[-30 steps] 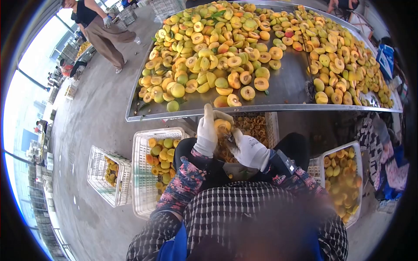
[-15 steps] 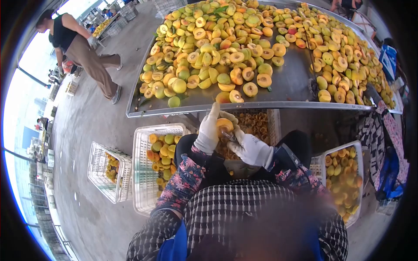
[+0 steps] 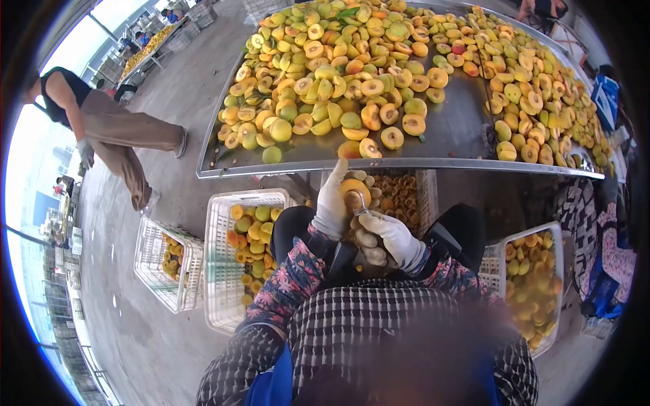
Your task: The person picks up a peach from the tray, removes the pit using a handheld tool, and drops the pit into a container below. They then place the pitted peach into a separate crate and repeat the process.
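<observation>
Head view: two hands in pale gloves are in the middle of the frame, just below the front edge of the big metal tabletop (image 3: 450,125). The left hand (image 3: 330,204) is curled around one fruit half (image 3: 352,187), with its thumb pointing up. The right hand (image 3: 393,235) is closed on one small metal tool (image 3: 364,202), and the tool's tip touches the fruit half. The fruit half is round and yellow-orange, with its cut side showing and a darker brown middle. Two big heaps of yellow and green fruit sit on the tabletop, too many to count. Four crates hold fruit: a small crate (image 3: 143,260) and a bigger crate (image 3: 218,291) at the left, a right crate (image 3: 557,254) at the lower right, and a back crate (image 3: 428,196) under the tabletop's edge. One person (image 3: 115,125) in brown pants is at the upper left.
</observation>
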`<state>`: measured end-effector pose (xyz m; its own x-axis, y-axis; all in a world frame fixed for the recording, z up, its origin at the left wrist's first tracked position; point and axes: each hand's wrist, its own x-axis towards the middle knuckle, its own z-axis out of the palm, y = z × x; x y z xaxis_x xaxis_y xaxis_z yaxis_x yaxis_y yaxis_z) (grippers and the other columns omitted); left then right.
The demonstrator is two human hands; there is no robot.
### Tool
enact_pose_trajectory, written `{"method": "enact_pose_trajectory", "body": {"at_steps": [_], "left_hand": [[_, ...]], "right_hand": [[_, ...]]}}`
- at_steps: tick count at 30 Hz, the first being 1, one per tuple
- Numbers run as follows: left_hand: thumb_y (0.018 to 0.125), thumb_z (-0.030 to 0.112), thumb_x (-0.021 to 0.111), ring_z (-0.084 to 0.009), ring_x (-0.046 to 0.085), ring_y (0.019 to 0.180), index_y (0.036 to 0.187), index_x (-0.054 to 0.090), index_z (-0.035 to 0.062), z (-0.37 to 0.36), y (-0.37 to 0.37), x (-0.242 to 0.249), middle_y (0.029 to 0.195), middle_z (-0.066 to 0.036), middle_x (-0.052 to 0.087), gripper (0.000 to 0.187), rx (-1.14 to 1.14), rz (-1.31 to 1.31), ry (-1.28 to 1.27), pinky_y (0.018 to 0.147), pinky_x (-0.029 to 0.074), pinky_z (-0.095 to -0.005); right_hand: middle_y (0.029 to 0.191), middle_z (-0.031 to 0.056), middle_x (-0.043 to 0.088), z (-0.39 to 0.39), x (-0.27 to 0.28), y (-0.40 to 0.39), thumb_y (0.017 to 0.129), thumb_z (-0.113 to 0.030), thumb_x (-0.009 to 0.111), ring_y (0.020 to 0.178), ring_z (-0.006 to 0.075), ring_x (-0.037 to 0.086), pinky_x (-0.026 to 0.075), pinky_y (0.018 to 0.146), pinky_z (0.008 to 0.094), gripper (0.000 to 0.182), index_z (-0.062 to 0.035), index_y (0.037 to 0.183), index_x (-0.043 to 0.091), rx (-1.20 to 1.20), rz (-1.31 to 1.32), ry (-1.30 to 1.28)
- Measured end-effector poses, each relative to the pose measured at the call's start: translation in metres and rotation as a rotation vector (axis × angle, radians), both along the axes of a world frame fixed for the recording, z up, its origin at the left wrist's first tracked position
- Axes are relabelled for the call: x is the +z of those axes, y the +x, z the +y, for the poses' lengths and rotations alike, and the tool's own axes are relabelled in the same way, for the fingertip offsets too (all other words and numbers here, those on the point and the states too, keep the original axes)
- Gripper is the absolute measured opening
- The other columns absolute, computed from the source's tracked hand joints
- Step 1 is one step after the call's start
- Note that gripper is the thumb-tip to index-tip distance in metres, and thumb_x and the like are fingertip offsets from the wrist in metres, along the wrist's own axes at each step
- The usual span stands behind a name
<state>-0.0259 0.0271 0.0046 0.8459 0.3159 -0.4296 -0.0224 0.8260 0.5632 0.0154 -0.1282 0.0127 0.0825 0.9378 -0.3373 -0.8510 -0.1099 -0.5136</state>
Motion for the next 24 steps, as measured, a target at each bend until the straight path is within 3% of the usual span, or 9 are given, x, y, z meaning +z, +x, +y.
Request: {"method": "enact_pose_trajectory", "body": {"at_steps": [1, 3, 6, 8, 12, 16, 19, 22, 24], "left_hand": [[0.092, 0.052, 0.056, -0.0316, 0.067, 0.071, 0.088, 0.058, 0.0062, 0.000, 0.000, 0.001, 0.086, -0.013, 0.064, 0.046, -0.019, 0.001, -0.034, 0.064, 0.057, -0.0434], [0.092, 0.049, 0.056, -0.0311, 0.067, 0.070, 0.088, 0.059, 0.0049, -0.001, 0.001, 0.006, 0.086, -0.013, 0.064, 0.045, -0.023, 0.067, 0.012, 0.063, 0.057, -0.0429], [0.094, 0.044, 0.057, -0.0282, 0.067, 0.068, 0.090, 0.061, 0.0008, -0.002, 0.002, 0.003, 0.083, -0.013, 0.065, 0.043, -0.025, 0.094, 0.140, 0.060, 0.057, -0.0378], [0.095, 0.041, 0.057, -0.0257, 0.067, 0.066, 0.090, 0.062, -0.0019, -0.004, 0.002, -0.001, 0.081, -0.013, 0.066, 0.043, -0.021, 0.076, 0.232, 0.058, 0.057, -0.0343], [0.094, 0.041, 0.060, -0.0204, 0.066, 0.065, 0.088, 0.065, -0.0042, -0.005, 0.006, -0.009, 0.079, -0.012, 0.068, 0.046, 0.033, 0.034, 0.443, 0.058, 0.056, -0.0299], [0.093, 0.041, 0.061, -0.0170, 0.067, 0.066, 0.087, 0.067, -0.0039, -0.011, 0.013, -0.012, 0.080, -0.010, 0.068, 0.046, 0.081, 0.073, 0.699, 0.058, 0.055, -0.0274], [0.094, 0.040, 0.059, -0.0164, 0.066, 0.065, 0.087, 0.067, -0.0027, -0.015, 0.018, -0.017, 0.078, -0.009, 0.068, 0.044, 0.143, 0.030, 0.666, 0.055, 0.054, -0.0267], [0.096, 0.041, 0.055, -0.0225, 0.067, 0.068, 0.091, 0.062, -0.0031, -0.012, 0.019, -0.015, 0.083, -0.012, 0.066, 0.045, 0.161, 0.090, 0.405, 0.060, 0.056, -0.0300], [0.097, 0.044, 0.053, -0.0245, 0.067, 0.072, 0.095, 0.058, -0.0011, -0.009, 0.018, -0.013, 0.085, -0.012, 0.065, 0.045, 0.202, 0.079, 0.360, 0.063, 0.056, -0.0335]], "right_hand": [[0.066, 0.0000, 0.046, 0.000, -0.004, 0.000, 0.099, -0.030, 0.051, 0.043, 0.0112, 0.042, 0.035, 0.038, 0.0254, 0.023, -0.0069, 0.098, 0.051, 0.005, 0.018, 0.024], [0.066, 0.0001, 0.047, 0.006, -0.018, -0.009, 0.099, -0.029, 0.051, 0.042, 0.0112, 0.042, 0.035, 0.038, 0.0253, 0.023, -0.0063, 0.098, 0.051, -0.131, -0.430, 0.040], [0.066, 0.0005, 0.047, 0.010, -0.040, -0.007, 0.099, -0.028, 0.051, 0.043, 0.0104, 0.043, 0.036, 0.039, 0.0252, 0.023, -0.0055, 0.098, 0.052, -0.217, -0.801, 0.107], [0.066, 0.0005, 0.047, -0.003, 0.004, 0.001, 0.099, -0.029, 0.051, 0.044, 0.0101, 0.043, 0.037, 0.041, 0.0251, 0.023, -0.0054, 0.097, 0.052, 0.041, -0.306, -0.113], [0.064, -0.0009, 0.045, -0.009, 0.003, 0.004, 0.099, -0.030, 0.052, 0.045, 0.0099, 0.041, 0.032, 0.041, 0.0244, 0.023, -0.0071, 0.096, 0.052, -0.006, -0.014, -0.122], [0.065, -0.0016, 0.043, -0.017, 0.002, 0.008, 0.100, -0.030, 0.049, 0.045, 0.0096, 0.039, 0.031, 0.041, 0.0239, 0.021, -0.0093, 0.098, 0.051, 0.017, 0.032, -0.066], [0.064, -0.0013, 0.044, -0.023, 0.006, 0.009, 0.100, -0.029, 0.049, 0.044, 0.0095, 0.039, 0.031, 0.041, 0.0238, 0.022, -0.0074, 0.099, 0.050, -0.004, 0.014, -0.129], [0.065, -0.0014, 0.044, -0.031, -0.001, 0.011, 0.100, -0.029, 0.050, 0.044, 0.0084, 0.040, 0.032, 0.040, 0.0228, 0.022, -0.0070, 0.097, 0.049, 0.018, -0.038, -0.084], [0.065, -0.0013, 0.045, -0.031, 0.002, 0.011, 0.099, -0.029, 0.050, 0.043, 0.0079, 0.040, 0.033, 0.040, 0.0223, 0.022, -0.0069, 0.097, 0.049, 0.004, -0.158, -0.127]]}}
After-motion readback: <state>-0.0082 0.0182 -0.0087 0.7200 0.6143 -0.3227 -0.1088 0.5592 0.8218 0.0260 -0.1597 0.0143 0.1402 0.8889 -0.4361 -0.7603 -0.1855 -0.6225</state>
